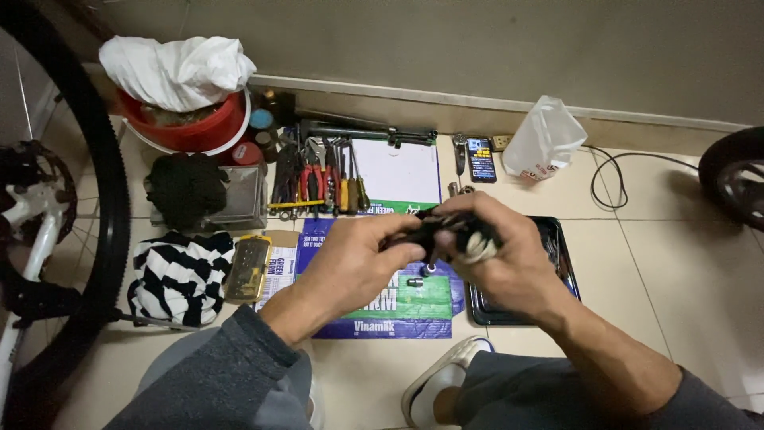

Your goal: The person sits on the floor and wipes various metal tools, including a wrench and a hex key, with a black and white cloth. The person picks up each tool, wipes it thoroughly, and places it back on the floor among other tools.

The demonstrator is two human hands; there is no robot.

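My left hand (350, 263) and my right hand (497, 259) meet in the middle of the view, both closed around a small black metal part (434, 231). A dirty white rag (480, 245) is bunched in my right hand against that part. Below the hands, a small silver nut (415, 282) lies on a blue and green carton sheet (414, 306) spread on the tiled floor. What the part is exactly stays hidden by my fingers.
A row of pliers and screwdrivers (318, 179) lies behind, beside a white sheet (398, 175). A black tray (557, 239) sits under my right hand. A bicycle wheel (95, 199) stands at left, a red basin (191, 127), a striped cloth (179, 275), a phone (481, 159) and a white bag (543, 139) nearby.
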